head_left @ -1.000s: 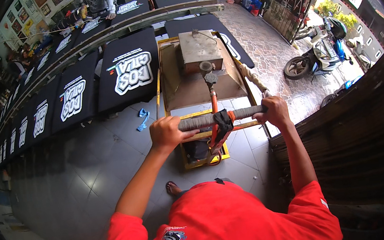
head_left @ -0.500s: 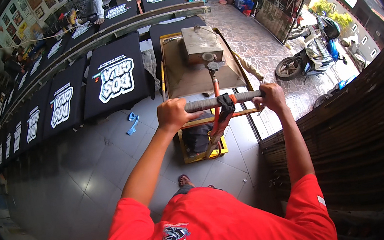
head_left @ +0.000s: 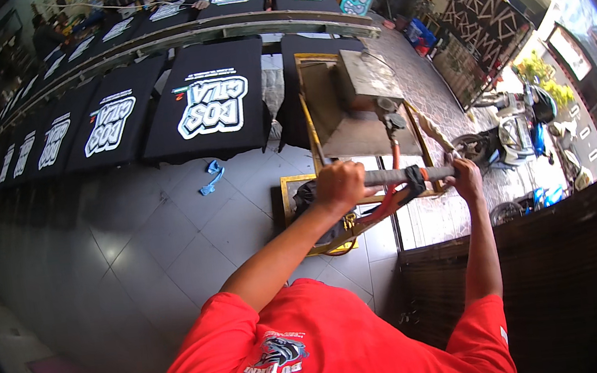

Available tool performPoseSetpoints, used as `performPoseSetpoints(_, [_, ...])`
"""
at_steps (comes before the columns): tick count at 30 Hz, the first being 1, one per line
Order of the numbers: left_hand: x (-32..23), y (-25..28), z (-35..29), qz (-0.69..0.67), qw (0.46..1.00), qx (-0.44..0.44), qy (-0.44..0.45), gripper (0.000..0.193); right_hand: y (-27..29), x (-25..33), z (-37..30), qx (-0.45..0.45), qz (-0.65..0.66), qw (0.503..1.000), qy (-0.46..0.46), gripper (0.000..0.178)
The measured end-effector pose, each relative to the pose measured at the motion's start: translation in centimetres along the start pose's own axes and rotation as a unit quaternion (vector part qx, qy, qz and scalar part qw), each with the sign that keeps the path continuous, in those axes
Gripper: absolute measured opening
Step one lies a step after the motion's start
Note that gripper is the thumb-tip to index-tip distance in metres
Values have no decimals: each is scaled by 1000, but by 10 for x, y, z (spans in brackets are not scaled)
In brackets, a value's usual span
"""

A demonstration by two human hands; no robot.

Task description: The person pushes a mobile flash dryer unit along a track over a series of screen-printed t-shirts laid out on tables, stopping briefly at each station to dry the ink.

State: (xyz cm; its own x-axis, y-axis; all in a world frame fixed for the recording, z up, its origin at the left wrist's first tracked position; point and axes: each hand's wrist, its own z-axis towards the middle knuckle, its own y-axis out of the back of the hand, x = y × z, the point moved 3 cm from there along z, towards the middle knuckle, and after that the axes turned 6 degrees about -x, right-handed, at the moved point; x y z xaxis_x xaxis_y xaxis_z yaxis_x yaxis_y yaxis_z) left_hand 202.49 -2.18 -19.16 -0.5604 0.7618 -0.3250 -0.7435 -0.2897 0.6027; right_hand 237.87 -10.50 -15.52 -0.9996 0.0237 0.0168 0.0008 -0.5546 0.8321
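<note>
My left hand is closed round the left end of a grey-wrapped handlebar. My right hand grips its right end. The bar joins a red arm running to a flat metal hood with a metal box on top, blurred by motion. Yellow framing edges the hood, and a yellow base stands on the floor below it, partly hidden by my left forearm. Just beyond the hood lies a black shirt, partly covered from view.
Black shirts with white printed lettering lie in a long row at left, behind them a rail and a second row. A blue cloth is on the tiled floor. Motorbikes stand at right; a dark corrugated panel is nearby.
The handlebar, with both my hands on it, has swung to the right and turned, tilting the red arm. The hood has turned with it. My view has shifted too.
</note>
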Motion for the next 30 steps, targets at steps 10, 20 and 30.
performPoseSetpoints(10, [7, 5, 4, 7, 1000, -29, -3, 52, -5, 4, 7, -69, 8, 996, 54, 63])
performPoseSetpoints(20, [-1, 9, 7, 87, 995, -38, -5, 61, -10, -6, 12, -95, 54, 988, 107, 56])
performPoseSetpoints(30, [-10, 8, 13, 141, 990, -29, -8, 63, -6, -9, 17, -113, 93, 980, 137, 56])
